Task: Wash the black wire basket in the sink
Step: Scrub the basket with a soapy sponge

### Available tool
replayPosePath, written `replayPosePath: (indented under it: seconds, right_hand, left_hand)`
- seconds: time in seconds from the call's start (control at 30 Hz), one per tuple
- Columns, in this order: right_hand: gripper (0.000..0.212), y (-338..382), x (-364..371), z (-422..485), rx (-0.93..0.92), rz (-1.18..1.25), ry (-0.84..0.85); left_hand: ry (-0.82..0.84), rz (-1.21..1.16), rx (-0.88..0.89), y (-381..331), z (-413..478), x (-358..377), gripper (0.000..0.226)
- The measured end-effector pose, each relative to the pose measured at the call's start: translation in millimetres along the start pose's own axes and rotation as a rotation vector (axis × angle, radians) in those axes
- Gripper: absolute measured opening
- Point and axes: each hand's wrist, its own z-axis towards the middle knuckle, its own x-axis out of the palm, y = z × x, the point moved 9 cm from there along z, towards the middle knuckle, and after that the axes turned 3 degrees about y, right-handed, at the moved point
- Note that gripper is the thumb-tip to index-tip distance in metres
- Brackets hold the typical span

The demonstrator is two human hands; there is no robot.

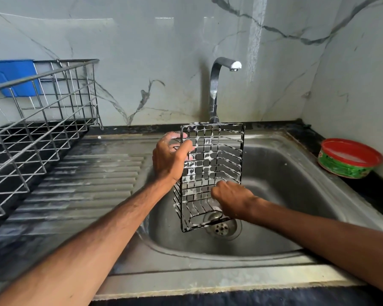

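Observation:
The black wire basket point(217, 160) stands on end over the steel sink point(281, 191), its wires coated with white soap foam. My left hand point(170, 160) grips its upper left edge, fingers wrapped around the frame. My right hand point(232, 199) is closed against the basket's lower right part, inside it; whatever it holds is hidden by the fingers. The basket's lower end hangs just above the drain point(222, 228). No water runs from the tap point(219, 85).
A silver wire dish rack point(42, 120) with a blue item point(11, 76) stands on the left beside the ribbed drainboard point(93, 184). A green tub with a red rim point(349, 159) holding white soap sits on the right counter. Marble walls close in behind and on the right.

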Motion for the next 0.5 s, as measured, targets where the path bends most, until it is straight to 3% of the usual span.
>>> replayPosePath:
  seconds: [0.1,0.2,0.4,0.5]
  right_hand:
    - [0.028,4.6,5.3,5.6,-0.027,-0.06,0.013]
    - [0.029,3.7,6.9,6.6,-0.046,-0.096,0.009]
    - [0.032,9.0,2.0,1.2,-0.049,-0.036,0.071]
    - [0.036,5.1,-3.0,-1.0,-0.012,-0.027,0.095]
  left_hand:
    - [-0.014,-0.027,-0.011,-3.6,-3.6,2.8,0.081]
    - [-0.011,0.023,0.042,-9.3,-4.8,3.8,0.09]
    - [-0.05,0.109,0.176,-20.5,-5.1,-6.0,0.093]
    - [-0.084,0.078,0.162,-20.0,-4.6,-12.7,0.1]
